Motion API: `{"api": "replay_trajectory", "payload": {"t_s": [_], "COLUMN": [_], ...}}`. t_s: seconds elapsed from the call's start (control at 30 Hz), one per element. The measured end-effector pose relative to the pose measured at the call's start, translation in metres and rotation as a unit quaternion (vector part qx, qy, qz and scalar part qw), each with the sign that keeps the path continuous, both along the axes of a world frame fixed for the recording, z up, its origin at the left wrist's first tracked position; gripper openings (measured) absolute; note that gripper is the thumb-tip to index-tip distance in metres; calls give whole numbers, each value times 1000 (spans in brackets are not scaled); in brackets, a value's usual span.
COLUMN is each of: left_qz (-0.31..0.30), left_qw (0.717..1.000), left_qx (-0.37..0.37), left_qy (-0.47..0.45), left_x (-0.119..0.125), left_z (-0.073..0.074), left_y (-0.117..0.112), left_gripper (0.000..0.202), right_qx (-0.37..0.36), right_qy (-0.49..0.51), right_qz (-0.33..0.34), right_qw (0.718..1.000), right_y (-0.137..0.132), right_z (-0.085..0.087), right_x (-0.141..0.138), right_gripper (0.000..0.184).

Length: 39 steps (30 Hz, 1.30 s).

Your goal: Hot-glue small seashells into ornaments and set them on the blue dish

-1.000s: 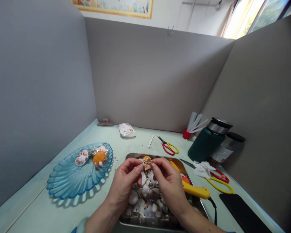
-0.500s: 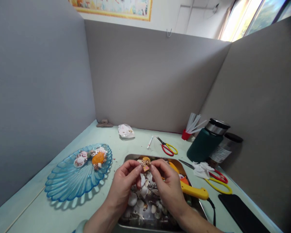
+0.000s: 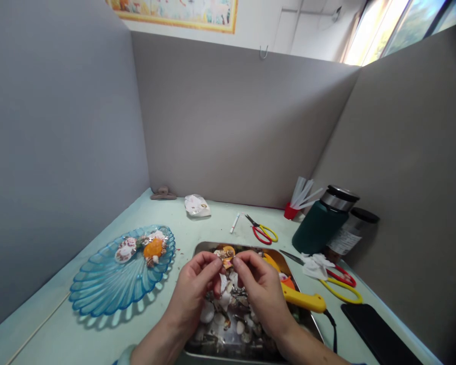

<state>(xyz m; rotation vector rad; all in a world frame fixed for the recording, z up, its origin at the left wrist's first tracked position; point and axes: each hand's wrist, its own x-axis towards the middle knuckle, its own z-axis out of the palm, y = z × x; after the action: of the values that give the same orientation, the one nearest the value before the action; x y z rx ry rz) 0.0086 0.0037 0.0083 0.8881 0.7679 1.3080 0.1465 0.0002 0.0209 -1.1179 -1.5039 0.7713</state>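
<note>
Shells (image 3: 225,301) fill much of the metal tray (image 3: 287,264) at the near centre of the table (image 3: 213,230). Over the tray's far part, the left hand (image 3: 197,279) pinches the left side of a small orange-and-brown piece (image 3: 227,262) between thumb and forefinger. The right hand (image 3: 265,289) brings its thumb and forefinger close together at the piece's right edge; whether they grip it or something tiny, I cannot tell.

Against the tray's right side lies a yellow tool (image 3: 306,300), its black cord (image 3: 334,327) running down toward the near side. Left of the tray, a scalloped blue dish (image 3: 99,289) bears a patterned white shell (image 3: 125,251) and an orange shell (image 3: 153,248) at its far end. A thin rod (image 3: 38,329) lies at the near left.

Beyond the tray are open scissors (image 3: 259,226), a white stick (image 3: 234,223), a white packet (image 3: 197,206) and a brown clip (image 3: 163,193). To the right stand a red cup (image 3: 291,211) of pale sticks (image 3: 303,191), a green bottle (image 3: 321,226) and a jar (image 3: 347,235); nearer lie a tissue (image 3: 316,265) across a second pair of scissors (image 3: 291,257) and a black phone (image 3: 376,332).
</note>
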Motion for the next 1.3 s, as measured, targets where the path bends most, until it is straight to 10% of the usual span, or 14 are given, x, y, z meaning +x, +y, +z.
{"api": "replay_trajectory", "payload": {"t_s": [0.97, 1.3], "left_qz": [-9, -3], "left_qw": [999, 999], "left_qx": [-5, -8], "left_qy": [54, 33], "left_x": [3, 2], "left_z": [6, 2], "left_y": [-2, 0], "left_gripper": [23, 22], "right_qx": [-173, -97], "right_qy": [194, 130], "right_qz": [108, 80], "right_qw": [960, 984], "right_y": [2, 1], "right_z": [9, 0], "right_x": [0, -1], "right_gripper": [22, 26]}}
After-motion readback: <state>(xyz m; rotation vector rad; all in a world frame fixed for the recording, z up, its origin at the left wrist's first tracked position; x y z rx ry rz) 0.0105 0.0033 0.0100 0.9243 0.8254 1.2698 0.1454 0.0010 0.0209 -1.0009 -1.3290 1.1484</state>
